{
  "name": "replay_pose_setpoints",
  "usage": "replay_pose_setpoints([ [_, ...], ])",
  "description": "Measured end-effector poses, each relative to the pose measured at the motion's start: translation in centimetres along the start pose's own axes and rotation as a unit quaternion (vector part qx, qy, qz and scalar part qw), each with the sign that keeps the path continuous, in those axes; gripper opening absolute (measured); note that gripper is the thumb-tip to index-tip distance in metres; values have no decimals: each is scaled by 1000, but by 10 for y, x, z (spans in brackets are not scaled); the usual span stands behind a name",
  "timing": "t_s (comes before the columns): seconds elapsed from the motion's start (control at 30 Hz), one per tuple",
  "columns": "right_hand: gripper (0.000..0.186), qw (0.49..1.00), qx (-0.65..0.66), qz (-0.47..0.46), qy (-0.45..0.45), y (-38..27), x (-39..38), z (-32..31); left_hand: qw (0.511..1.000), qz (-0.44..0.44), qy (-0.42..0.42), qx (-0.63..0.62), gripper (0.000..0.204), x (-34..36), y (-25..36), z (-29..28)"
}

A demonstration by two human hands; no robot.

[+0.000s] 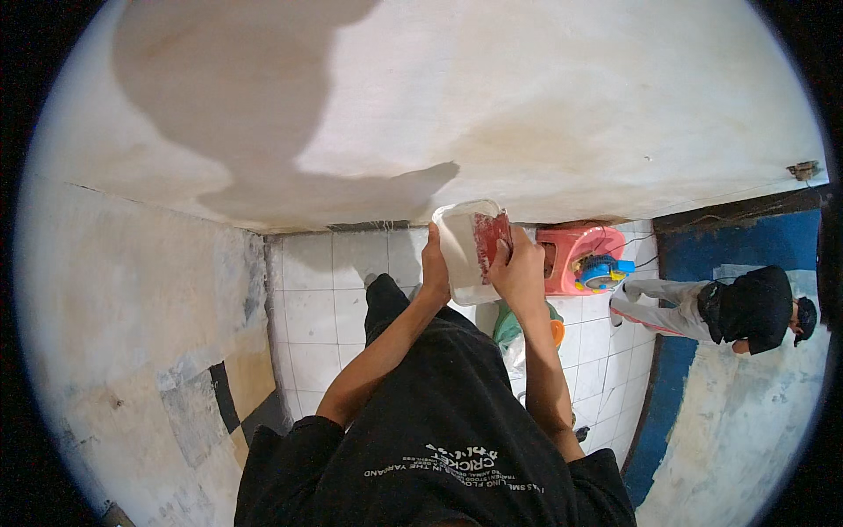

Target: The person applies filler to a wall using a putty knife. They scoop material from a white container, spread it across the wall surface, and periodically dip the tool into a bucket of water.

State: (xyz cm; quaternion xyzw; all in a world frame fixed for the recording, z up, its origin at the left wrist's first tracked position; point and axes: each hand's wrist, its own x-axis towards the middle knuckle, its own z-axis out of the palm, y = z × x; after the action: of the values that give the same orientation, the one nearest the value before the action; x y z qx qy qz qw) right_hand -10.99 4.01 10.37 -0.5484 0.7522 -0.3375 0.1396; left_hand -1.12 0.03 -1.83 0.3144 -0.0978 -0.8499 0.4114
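My left hand (435,268) grips the left side of a white plastic tub (457,290), held in front of my body. White paste smears its inside. In my right hand (520,272) is a red scraper (493,239), its blade coated with white paste. The blade lies over the right side of the tub, and I cannot tell whether it touches the rim. A pale, patchy wall (571,105) rises beyond both hands.
A pink plastic stool (546,235) stands right of my hands, with a blue and yellow object (601,274) by it. Green plastic (507,327) lies on white floor tiles (307,307). Another person (746,307) stands by the blue and cream wall at right.
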Motion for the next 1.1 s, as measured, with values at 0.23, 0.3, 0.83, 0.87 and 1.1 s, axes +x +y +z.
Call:
replay_pose_setpoints([
  [0.23, 9, 1000, -3, 15, -23, -8, -4, 5, 999, 19, -32, -19, 64, 7, -2, -8],
  [0.3, 10, 999, -26, 25, -4, -4, -4, -1, 1000, 19, -6, -13, 63, 3, 0, -2],
  [0.83, 8, 999, 37, 27, 24, -4, -9, 11, 999, 27, 27, -19, 61, -5, 8, 4],
  [0.87, 7, 999, 38, 28, 17, -9, -9, 8, 999, 32, 23, -8, 61, -4, 8, 0],
  [1.1, 14, 1000, 21, 8, -12, -5, -10, 19, 1000, 12, -23, -14, 63, 5, 1, -1],
])
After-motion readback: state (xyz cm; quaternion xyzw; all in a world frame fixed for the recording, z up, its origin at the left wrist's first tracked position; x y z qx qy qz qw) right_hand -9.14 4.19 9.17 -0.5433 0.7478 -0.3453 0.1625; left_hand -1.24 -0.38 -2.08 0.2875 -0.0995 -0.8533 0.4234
